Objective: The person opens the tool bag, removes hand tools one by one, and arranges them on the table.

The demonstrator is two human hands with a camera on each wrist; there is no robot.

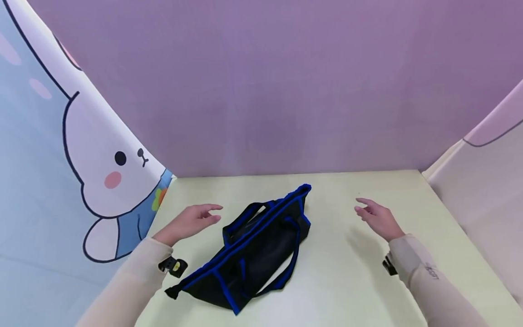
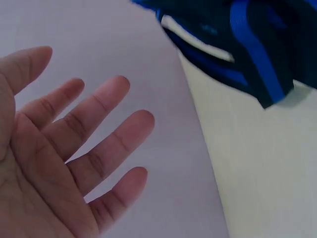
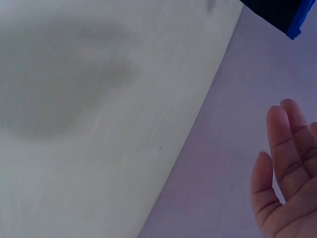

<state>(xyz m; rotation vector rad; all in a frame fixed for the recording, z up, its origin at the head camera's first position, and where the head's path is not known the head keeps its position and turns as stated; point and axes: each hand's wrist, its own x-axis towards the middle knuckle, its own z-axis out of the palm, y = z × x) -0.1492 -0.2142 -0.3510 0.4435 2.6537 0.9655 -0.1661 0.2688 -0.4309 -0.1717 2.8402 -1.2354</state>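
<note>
A black bag with blue trim (image 1: 269, 247) lies slantwise on the pale table, its two strap handles on either side of the top edge. My left hand (image 1: 192, 221) hovers to the left of the bag, apart from it, holding nothing. In the left wrist view the fingers of that hand (image 2: 74, 144) are spread and part of the bag (image 2: 237, 44) shows at the top. My right hand (image 1: 377, 218) is raised over the table, well to the right of the bag, and holds nothing. The right wrist view shows this hand (image 3: 292, 173) with fingers extended and a bag corner (image 3: 282, 15).
The pale table (image 1: 335, 281) ends at a purple backdrop (image 1: 286, 91) behind the bag. A cloth with a cartoon rabbit (image 1: 94, 150) hangs along the left side. A whitish cloth (image 1: 482, 200) borders the right side.
</note>
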